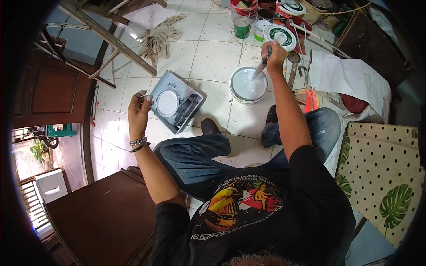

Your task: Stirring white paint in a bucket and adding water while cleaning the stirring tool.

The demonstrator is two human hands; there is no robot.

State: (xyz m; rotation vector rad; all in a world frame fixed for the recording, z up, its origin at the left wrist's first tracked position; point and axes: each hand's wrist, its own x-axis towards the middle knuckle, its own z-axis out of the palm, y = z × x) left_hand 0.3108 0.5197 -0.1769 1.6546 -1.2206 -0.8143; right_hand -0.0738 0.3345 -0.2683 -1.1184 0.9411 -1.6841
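My right hand (276,57) is closed round a dark-handled tool (260,68) with a brownish lower part, either a brush or a scraper. Its lower end reaches into the pale grey paint (249,85) inside a round white bucket (245,101). On the left, my left hand (140,106) hovers by the edge of a paint tray (194,94), thumb and fingers pinched together. Whatever they hold, if anything, is too small to make out; grey smears mark the fingertips. A round white lid (167,103) lies in the tray, among dark paint stains.
Paint tins and a lidded tub (280,37) crowd the far right. Beside them lie hand tools and orange-handled pliers (311,101). A wooden ladder (108,40) and a crumpled rag (162,37) are at far left. A brown wooden cabinet (102,213) stands near left.
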